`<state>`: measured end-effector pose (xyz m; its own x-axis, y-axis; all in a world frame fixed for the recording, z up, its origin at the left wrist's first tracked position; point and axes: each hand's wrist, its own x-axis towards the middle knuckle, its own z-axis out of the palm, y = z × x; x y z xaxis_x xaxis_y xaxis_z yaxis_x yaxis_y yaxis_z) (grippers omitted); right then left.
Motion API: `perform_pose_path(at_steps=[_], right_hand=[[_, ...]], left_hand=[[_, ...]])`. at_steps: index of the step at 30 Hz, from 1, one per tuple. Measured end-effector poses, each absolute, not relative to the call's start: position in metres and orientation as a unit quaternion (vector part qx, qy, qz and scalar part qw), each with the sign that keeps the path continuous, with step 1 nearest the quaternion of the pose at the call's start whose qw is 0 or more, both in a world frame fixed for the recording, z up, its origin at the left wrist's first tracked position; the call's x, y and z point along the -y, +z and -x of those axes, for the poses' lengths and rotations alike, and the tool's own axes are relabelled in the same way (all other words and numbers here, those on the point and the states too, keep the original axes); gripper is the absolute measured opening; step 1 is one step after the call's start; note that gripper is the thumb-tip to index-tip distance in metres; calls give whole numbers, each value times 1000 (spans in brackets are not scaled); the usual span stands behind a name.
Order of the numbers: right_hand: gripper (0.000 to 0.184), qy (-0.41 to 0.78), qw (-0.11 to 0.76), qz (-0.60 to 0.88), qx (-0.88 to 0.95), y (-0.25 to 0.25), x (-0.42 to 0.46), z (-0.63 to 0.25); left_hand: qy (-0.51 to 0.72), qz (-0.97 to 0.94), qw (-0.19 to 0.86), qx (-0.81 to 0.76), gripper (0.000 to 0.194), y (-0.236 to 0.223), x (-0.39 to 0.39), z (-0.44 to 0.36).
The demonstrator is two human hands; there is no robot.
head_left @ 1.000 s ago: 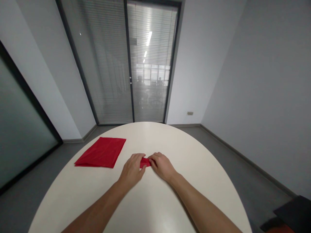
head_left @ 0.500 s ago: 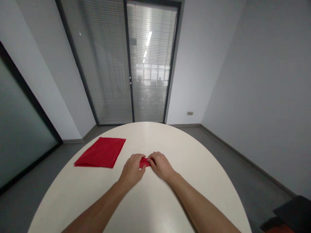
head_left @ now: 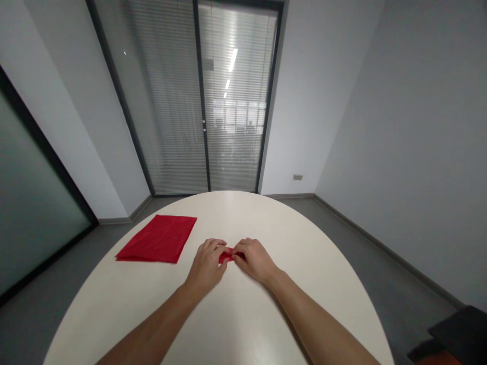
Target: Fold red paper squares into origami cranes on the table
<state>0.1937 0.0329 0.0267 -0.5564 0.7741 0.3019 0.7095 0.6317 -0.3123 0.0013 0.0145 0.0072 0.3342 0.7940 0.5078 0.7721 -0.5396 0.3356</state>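
L hand (head_left: pixel 207 261) comes in from 7 o'clock, R hand (head_left: pixel 254 257) from 5, both bent in, palms down. The little folded red cloth (head_left: pixel 225 257) is btwn them on the white round table (head_left: pixel 228 314), long way approx. 9 to 3 o'clock. L thumb + fingers hold its 9 o'clock end; R ones pinch its 3 o'clock end. Big red cloth (head_left: pixel 158 239) lies flat, btwn 9 & 10 o'clock from the hands.
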Motion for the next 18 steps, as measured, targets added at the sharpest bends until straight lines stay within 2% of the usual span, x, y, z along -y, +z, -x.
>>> perform_pose_path(at_steps=[9,18], right_hand=[[25,75,168,387,904,35,-26,-206],[24,57,91,456,883,47,-30,-232]], left_hand=[[230,-844,9,-484,14,17,-5,-4],[217,-843,21,-492,14,21,0,-7]])
